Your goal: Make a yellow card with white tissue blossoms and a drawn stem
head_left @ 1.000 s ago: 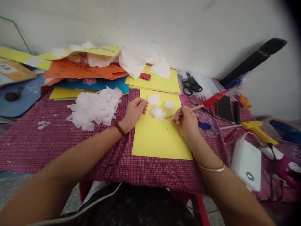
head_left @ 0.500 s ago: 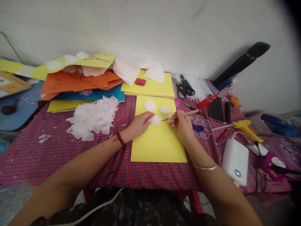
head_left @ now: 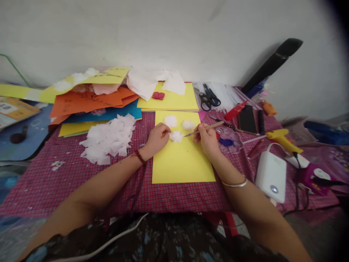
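Note:
A yellow sheet of paper lies in front of me, with three fluffy white paper tufts on its upper part. The nearest white tuft sits between my two hands. My right hand grips a thin paintbrush with a pale handle, its tip pointing left at the right edge of that tuft. Just left of the same tuft is my left hand, fingers curled in and thumb against them. Whatever they may hold is hidden. Farther up the sheet are a second tuft and a third tuft.
Left of the sheet lies a heap of torn white paper. Stacked coloured papers stand behind it. To the right are a clear palette with blue in it, scissors, a phone, a yellow glue gun and a white power bank.
My left hand has drawn back slightly left and up from the nearest tuft, its fingers more curled. The brush stays pointed at that tuft. The whole view has shifted a little.

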Available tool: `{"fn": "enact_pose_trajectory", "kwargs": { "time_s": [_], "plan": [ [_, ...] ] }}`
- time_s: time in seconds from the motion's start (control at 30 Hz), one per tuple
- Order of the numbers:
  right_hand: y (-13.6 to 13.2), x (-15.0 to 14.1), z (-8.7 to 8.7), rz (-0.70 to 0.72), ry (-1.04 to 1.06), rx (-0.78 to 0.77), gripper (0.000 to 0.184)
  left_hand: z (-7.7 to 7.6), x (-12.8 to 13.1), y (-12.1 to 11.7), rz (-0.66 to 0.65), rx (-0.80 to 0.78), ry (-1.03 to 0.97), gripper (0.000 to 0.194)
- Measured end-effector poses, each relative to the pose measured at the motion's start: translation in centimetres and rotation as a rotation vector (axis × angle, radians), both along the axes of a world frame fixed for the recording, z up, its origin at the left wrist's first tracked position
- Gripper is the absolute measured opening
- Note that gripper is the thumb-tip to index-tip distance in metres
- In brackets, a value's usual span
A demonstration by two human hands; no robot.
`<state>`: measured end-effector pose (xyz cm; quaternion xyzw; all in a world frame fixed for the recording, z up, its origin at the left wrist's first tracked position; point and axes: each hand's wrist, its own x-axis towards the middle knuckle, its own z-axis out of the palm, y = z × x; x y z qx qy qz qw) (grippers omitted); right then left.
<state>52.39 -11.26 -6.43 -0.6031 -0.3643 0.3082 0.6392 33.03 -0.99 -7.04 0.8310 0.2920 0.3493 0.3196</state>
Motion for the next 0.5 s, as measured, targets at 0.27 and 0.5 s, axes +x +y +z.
{"fn": "enact_pose_trajectory", "kwargs": {
  "time_s": [0.27,0.5],
  "plan": [
    [0.0,-0.4,0.3,0.045,-0.1,-0.069,0.043,0.5,-0.4,-0.8,-0.228,0.103,-0.078,0.024],
    [-0.3,0.7,0.2,-0.083,0.122,-0.004,0.037,0.6,-0.2,0.0,-0.001,-0.016,-0.217,0.025]
  ]
}}
